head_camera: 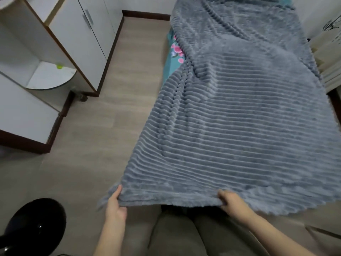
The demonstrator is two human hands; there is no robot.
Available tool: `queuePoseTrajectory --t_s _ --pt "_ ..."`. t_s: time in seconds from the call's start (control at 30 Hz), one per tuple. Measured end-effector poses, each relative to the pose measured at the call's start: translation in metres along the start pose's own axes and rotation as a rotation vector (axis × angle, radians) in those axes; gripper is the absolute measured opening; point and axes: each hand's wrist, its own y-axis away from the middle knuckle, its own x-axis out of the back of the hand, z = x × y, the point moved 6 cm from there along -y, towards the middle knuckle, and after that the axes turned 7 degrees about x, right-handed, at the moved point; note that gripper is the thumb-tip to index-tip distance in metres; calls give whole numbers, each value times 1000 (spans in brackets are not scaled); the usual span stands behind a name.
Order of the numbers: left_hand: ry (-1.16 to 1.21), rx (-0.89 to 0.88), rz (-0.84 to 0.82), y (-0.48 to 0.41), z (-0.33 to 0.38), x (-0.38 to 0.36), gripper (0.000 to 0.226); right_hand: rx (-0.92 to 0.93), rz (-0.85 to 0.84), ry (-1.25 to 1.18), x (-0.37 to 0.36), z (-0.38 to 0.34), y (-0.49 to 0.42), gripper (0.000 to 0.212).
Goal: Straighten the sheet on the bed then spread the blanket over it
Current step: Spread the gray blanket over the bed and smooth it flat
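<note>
Both hands pinch the near hem of the grey ribbed plush blanket (pixel 239 126): the left hand (pixel 115 202) grips its corner at 7 o'clock, thumb on top, and the right hand (pixel 232 201) bunches the hem at 5 o'clock. The blanket stretches over the bed toward 12 and 1 o'clock, with a diagonal fold across it. A white cabinet (pixel 77 43) stands at 10 o'clock. A strip of teal floral sheet (pixel 173 52) shows at the blanket's 9 o'clock edge. A black stool (pixel 33 224) sits at 8 o'clock.

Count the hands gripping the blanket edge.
2. The left hand grips the near edge of the blanket close to its left corner; the right hand grips the same edge further right. Neither is hidden.
</note>
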Motion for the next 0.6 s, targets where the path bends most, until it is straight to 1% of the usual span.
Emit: queuePoseTrajectory --t_s 0.07,0.1,0.17,0.23,0.3,0.4,0.47,0.6 --pt "-118 10 77 0 -7 -4 23 -49 38 -23 0 15 0 21" --pt "-172 -2 147 -3 -10 -4 20 -72 39 -19 -1 21 -1 26" --pt "-274 -71 300 -11 -10 -3 40 -112 51 -15 -3 36 -5 34" --pt "-413 -158 418 -14 -6 -10 42 -158 38 -53 -4 52 -12 33" --pt "-577 -227 518 -15 0 -24 37 -181 -34 -123 -8 68 -23 36" --pt "-807 -329 658 -11 19 -51 30 -201 -219 -193 -12 83 -34 20" --pt "-972 -378 692 -13 29 -78 27 -215 -219 -236 -7 93 -47 26" --pt "-1164 -371 568 -35 24 -132 32 -281 -77 -322 20 103 -76 31"
